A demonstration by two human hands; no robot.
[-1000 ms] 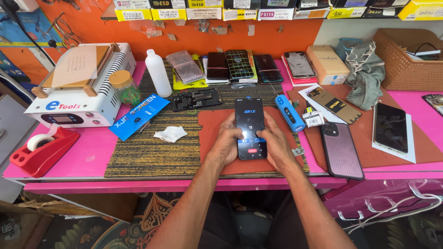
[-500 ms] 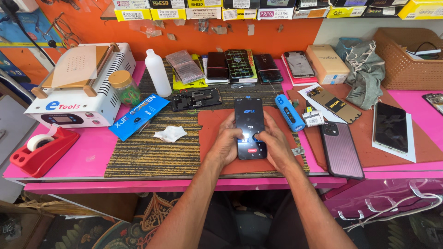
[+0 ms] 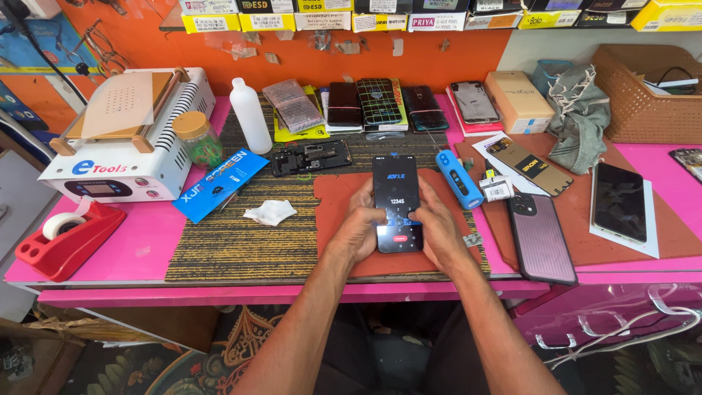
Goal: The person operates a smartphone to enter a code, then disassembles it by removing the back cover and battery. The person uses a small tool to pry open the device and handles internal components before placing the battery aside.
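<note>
Surface: pink workbench (image 3: 131,256)
Mats: striped woven mat (image 3: 234,241), red-brown pad (image 3: 344,197)
Left side: red tape dispenser (image 3: 66,238), white machine (image 3: 124,139), blue packet (image 3: 219,183)
Right side: wicker basket (image 3: 643,102), cased phone (image 3: 540,238)

You see 1 lit phone (image 3: 397,201), 1 white bottle (image 3: 250,115), 1 jar (image 3: 197,138), 1 red tape dispenser (image 3: 62,238), 1 blue cylinder (image 3: 458,178), 1 wicker basket (image 3: 629,102) and 1 cardboard box (image 3: 518,102). You have 2 hands on the bench.
</note>
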